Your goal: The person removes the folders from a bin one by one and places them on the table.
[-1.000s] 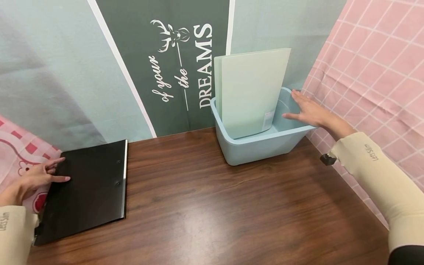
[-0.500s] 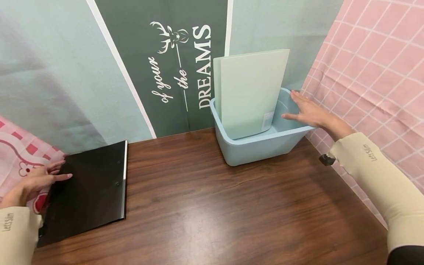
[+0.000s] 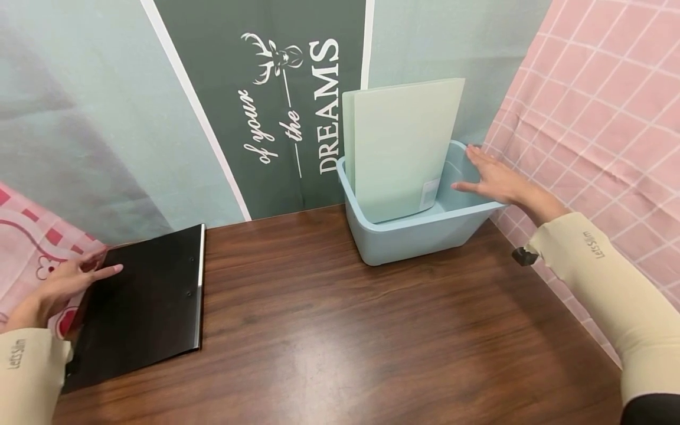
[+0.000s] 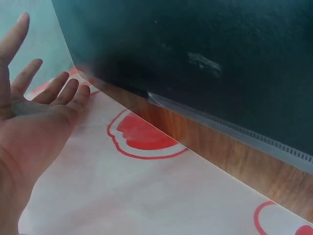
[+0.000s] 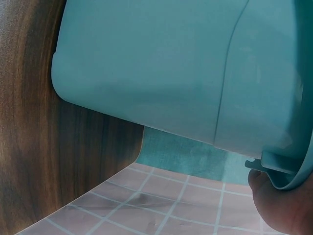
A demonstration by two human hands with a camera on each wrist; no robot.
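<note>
A black folder [image 3: 149, 301] lies at the left of the table, with a pale strip along its right edge. My left hand [image 3: 66, 286] is at its far left edge, fingers extended and thumb over the cover in the head view. The left wrist view shows that hand [image 4: 44, 107] spread beside the folder [image 4: 205, 44]; contact cannot be made out. My right hand [image 3: 496, 177] holds the right rim of a light blue plastic bin [image 3: 425, 239], thumb on the inner side. Pale green folders [image 3: 404, 147] stand upright in the bin, leaning left.
The brown wooden table [image 3: 319, 319] fills the front. A grey-green printed cloth [image 3: 276, 118] hangs behind, a pink checked cloth [image 3: 600, 118] rises close on the right, and a red-and-white patterned cloth [image 3: 32, 254] borders the left edge.
My left hand has shifted slightly away from me and to the right along the black folder's left edge. My right hand, the bin and the pale green folders have stayed in place.
</note>
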